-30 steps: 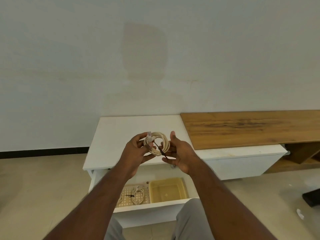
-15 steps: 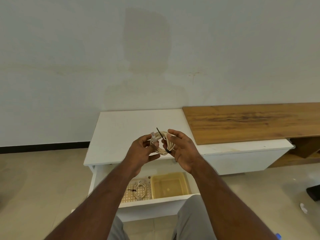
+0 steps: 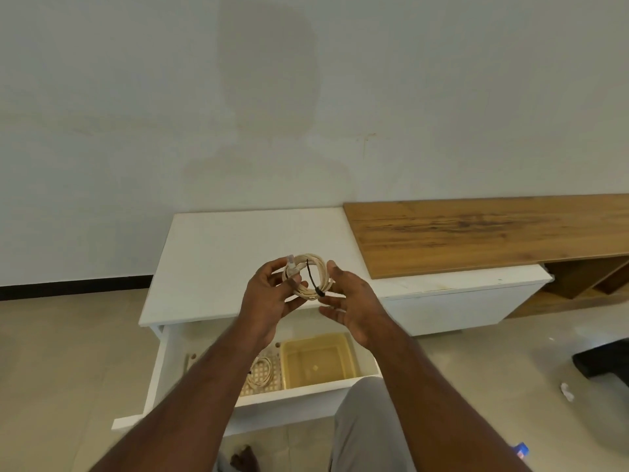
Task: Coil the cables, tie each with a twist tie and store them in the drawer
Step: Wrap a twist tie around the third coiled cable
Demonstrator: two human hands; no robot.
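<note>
Two hands, left hand (image 3: 269, 298) gripping coiled cable (image 3: 308, 275), right hand (image 3: 354, 306) open at 3 o'clock; twist tie (image 3: 313, 279) needs twisting.

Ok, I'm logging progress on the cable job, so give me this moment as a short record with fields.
Held cable: cream coil, black twist tie wrapped on it
Left hand: grips the coil
Right hand: fingers spread beside the coil
Drawer: open
In drawer: one tied coil, amber tray
</note>
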